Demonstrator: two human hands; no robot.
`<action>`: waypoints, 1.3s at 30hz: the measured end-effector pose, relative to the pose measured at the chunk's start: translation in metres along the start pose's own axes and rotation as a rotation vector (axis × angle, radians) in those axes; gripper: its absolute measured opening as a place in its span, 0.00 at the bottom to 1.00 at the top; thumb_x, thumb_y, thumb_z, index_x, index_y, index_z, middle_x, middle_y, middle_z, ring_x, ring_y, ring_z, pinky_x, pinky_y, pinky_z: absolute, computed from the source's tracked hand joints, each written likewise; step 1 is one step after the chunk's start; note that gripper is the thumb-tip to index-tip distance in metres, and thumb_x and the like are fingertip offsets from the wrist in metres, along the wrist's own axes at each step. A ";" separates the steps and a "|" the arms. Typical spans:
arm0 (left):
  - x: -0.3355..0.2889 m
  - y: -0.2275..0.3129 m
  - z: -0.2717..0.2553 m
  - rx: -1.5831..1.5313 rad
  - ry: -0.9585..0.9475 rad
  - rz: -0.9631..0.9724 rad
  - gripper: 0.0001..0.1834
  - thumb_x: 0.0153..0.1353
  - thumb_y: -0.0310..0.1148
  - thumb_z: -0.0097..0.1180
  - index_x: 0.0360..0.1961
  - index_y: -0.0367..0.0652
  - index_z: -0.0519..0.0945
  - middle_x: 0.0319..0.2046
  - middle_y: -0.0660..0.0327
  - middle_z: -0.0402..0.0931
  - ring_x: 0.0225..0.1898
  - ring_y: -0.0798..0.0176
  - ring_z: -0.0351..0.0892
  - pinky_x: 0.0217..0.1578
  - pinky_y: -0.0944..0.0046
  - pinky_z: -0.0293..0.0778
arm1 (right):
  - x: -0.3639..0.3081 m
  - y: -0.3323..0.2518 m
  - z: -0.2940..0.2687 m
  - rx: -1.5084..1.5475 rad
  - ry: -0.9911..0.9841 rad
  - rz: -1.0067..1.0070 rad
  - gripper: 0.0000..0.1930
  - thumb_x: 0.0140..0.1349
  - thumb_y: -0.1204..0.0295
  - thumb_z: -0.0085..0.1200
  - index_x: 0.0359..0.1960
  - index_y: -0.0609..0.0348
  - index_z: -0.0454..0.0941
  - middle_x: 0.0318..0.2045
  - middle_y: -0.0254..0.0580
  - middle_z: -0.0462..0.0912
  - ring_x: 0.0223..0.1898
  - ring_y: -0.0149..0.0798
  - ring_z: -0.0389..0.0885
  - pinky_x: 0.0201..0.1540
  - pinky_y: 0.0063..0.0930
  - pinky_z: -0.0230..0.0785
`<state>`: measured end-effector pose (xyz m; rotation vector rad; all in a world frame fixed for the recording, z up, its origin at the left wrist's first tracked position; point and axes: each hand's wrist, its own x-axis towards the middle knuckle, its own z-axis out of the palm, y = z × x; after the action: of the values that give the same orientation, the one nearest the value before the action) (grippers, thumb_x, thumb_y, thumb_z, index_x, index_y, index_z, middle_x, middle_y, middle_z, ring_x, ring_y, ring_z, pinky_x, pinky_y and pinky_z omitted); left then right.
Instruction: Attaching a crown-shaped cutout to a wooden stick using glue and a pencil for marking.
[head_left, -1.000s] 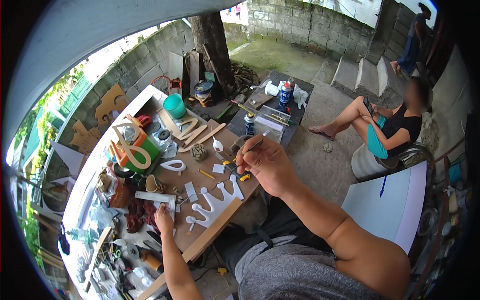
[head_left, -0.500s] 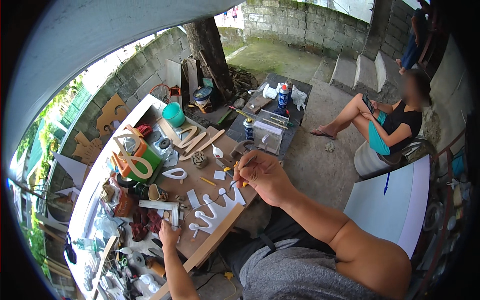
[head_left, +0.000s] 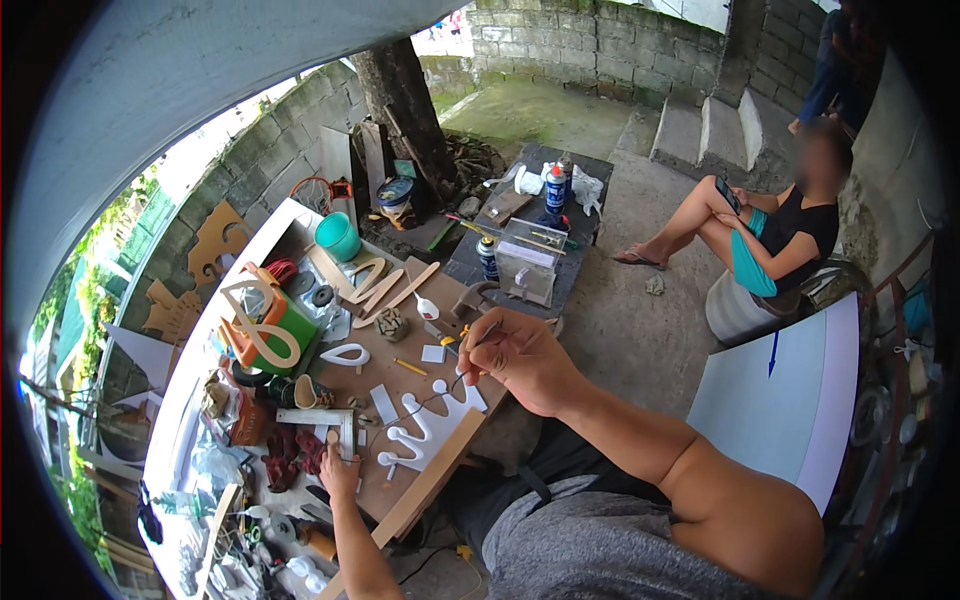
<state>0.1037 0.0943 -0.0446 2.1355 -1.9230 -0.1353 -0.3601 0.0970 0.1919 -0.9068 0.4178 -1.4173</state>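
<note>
right grip (head_left: 520,362) — raised, pinched | left grip (head_left: 340,474) — lower, stretched forward

Beyond the points of the white crown-shaped cutout (head_left: 440,430), a hand could pass low over the bare brown board (head_left: 408,386) as far as the yellow pencil (head_left: 411,367). The flat white rectangular piece (head_left: 383,404) narrows that lane left of the crown. Farther left, the metal L-shaped square (head_left: 318,416) and left hand (head_left: 342,472) block the way. The right hand (head_left: 515,362) covers the approach over the crown's far right end; the long tan wooden strip (head_left: 428,482) borders its near side.
</note>
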 end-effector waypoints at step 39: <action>0.015 -0.023 -0.002 -0.374 0.006 -0.290 0.12 0.70 0.35 0.54 0.44 0.35 0.78 0.36 0.47 0.82 0.37 0.50 0.82 0.40 0.55 0.76 | -0.015 0.011 -0.015 0.040 0.067 0.069 0.07 0.68 0.70 0.63 0.41 0.58 0.79 0.37 0.40 0.84 0.39 0.31 0.83 0.43 0.26 0.78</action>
<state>0.1287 0.0817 -0.0469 2.1296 -1.4342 -0.5010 -0.3660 0.1054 0.1706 -0.8067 0.4653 -1.3914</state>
